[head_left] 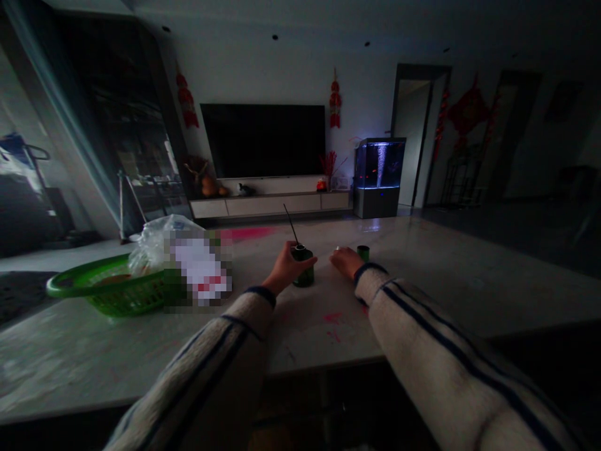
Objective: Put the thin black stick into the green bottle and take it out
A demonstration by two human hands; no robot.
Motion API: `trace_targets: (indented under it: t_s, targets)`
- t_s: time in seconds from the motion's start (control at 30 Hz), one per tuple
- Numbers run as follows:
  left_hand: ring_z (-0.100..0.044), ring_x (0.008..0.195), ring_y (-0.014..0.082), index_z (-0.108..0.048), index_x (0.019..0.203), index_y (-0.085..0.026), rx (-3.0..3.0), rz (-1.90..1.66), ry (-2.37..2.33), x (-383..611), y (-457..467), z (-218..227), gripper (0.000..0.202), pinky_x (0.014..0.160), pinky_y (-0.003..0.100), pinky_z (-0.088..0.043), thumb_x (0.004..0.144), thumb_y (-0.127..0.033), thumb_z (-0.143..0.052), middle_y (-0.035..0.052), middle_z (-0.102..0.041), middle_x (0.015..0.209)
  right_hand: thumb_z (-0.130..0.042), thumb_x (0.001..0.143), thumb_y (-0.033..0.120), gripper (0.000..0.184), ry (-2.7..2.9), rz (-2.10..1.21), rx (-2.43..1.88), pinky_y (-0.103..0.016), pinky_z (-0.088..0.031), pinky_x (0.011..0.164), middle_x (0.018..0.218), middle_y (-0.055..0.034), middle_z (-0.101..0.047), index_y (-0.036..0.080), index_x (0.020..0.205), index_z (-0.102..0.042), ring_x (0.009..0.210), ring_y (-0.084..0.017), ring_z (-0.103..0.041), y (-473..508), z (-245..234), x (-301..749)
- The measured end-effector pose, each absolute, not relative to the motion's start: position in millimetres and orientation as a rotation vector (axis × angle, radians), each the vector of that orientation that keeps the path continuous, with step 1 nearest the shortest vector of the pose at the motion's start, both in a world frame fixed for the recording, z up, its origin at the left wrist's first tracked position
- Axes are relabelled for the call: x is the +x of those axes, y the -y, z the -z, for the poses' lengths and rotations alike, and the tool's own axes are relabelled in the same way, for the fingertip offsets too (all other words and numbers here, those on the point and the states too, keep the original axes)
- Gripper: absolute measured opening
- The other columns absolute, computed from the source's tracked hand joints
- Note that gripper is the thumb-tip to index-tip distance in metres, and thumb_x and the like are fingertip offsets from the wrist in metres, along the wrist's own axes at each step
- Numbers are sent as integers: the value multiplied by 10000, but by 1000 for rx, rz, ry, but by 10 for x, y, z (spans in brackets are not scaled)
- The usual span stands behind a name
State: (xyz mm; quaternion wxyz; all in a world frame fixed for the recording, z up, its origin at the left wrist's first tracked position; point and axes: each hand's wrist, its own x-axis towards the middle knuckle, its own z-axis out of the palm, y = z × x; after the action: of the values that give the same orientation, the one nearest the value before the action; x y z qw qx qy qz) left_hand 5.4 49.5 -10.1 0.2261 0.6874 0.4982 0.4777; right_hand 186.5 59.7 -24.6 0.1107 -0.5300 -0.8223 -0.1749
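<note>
My left hand (284,268) is wrapped round a dark green jar (304,275) that stands upright on the table. The jar's mouth has a pale rim, and a thin dark stick (291,224) leans up out of it to the left. Just to the right, my right hand (346,260) rests low at the tabletop with its fingers curled together. A small pale spot shows at its fingertips, too small to name. Beside that hand stands a small green cylinder (363,253), which looks like the jar's lid.
On the left of the pale table (432,294) sits a green plastic basket (126,300) with a clear plastic bag (162,241). A blurred-out pale item (201,269) lies against it. Pink stains mark the tabletop. Beyond are a television (265,141) and a lit fish tank (380,166).
</note>
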Motion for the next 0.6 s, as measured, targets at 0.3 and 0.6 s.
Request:
trace_targets:
  t_s: [0.3, 0.6]
  targets:
    - [-546, 717, 134, -451, 1056, -163, 1913, -1225, -1323, 34, -471, 71, 620, 658, 275, -457, 540, -366, -729, 24, -548, 837, -333, 847, 95, 265, 2391, 755, -1459, -318, -388, 787, 957, -134, -598, 123, 922, -585, 908, -205, -542, -517, 100, 1836]
    - [-552, 729, 142, -435, 1054, -171, 1939, -1156, -1321, -10, -521, 99, 630, 616, 255, -464, 546, -413, -717, 25, -564, 841, -422, 834, 251, 165, 1802, 301, -1457, -246, -403, 683, 854, -64, -631, 165, 845, -563, 768, -147, -572, -620, 92, 1933]
